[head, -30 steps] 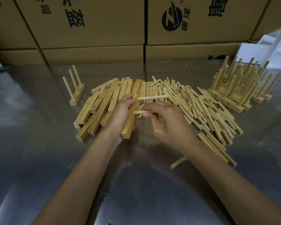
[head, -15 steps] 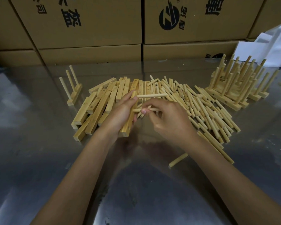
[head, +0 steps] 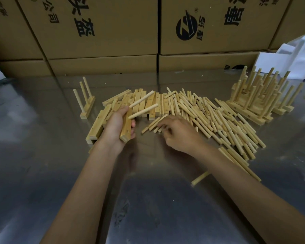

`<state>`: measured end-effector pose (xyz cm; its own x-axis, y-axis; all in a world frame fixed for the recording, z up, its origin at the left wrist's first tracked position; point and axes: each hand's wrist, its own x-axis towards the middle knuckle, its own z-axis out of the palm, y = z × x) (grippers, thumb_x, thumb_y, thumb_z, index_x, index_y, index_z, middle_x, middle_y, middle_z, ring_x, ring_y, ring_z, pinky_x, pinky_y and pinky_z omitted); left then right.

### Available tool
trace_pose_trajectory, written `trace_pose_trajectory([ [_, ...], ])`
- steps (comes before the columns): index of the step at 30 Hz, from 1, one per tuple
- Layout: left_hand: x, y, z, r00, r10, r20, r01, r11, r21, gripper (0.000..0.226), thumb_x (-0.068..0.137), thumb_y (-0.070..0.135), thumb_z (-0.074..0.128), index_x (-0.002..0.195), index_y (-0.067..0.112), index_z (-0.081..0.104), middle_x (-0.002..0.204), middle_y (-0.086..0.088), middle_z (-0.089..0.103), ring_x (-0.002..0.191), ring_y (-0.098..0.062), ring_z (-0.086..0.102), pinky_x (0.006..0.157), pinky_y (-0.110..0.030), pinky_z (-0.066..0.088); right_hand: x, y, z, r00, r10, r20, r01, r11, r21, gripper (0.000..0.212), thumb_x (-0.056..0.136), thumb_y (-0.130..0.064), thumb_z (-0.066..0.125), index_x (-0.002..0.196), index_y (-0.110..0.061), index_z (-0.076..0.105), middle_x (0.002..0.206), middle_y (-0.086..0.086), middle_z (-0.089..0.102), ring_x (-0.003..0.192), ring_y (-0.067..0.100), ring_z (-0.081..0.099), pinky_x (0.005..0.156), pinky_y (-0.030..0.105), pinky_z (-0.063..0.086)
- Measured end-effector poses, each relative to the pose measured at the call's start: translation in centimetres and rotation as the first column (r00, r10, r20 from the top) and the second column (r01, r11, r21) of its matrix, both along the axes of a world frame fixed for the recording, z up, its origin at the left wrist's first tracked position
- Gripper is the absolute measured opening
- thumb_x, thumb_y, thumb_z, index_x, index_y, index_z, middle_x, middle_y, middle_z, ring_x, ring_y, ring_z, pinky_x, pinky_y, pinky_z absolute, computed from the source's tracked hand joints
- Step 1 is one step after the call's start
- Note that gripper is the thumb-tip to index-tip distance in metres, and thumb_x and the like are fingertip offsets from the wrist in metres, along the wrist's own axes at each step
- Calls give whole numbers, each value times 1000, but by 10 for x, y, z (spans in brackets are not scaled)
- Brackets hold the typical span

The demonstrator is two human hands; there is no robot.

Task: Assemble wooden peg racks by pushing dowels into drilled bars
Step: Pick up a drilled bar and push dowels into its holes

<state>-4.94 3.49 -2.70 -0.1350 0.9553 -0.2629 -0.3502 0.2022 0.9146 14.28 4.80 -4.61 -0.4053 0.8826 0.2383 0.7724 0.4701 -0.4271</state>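
The pale yellow wooden dowels (head: 209,117) and honey-tan drilled wooden bars (head: 148,103) lay on my grey, glossy metal table (head: 42,173). Brown cardboard boxes (head: 99,27) carried black printed characters and a round black logo; white foam blocks (head: 292,55) were unpatterned.

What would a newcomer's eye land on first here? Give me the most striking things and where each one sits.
First, mid-table, the left hand gripping a drilled bar with two dowels sticking out of it, while the right hand reaches into the loose dowel pile spread to the right. Next, the cluster of finished racks at far right, and a lone rack standing at far left.
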Motion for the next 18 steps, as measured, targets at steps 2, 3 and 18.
trace_pose_trajectory([
  [2,0,0,0,1000,0,10,0,1000,-8,20,106,32,44,110,17,56,58,-3,46,39,-14,39,34,-19,32,-5,-2,-2,1000,-14,-10,14,1000,0,19,93,-16,56,105,-15,70,110,-2,62,104,17,56,90,35,48],
  [3,0,0,0,1000,3,16,-3,1000,-9,19,106,32,44,109,17,55,57,-4,46,39,-14,39,34,-19,31,-6,-4,-3,999,-25,-25,26,1000,15,14,92,-17,57,98,-15,70,104,-3,61,98,15,57,84,34,48],
  [18,8,0,-2,1000,-5,-22,5,1000,-8,16,107,30,43,110,22,57,56,-4,48,36,-14,41,33,-20,32,19,-21,0,985,-106,-134,106,994,-5,5,94,-18,63,91,-21,60,88,-9,59,85,14,59,71,34,49],
])
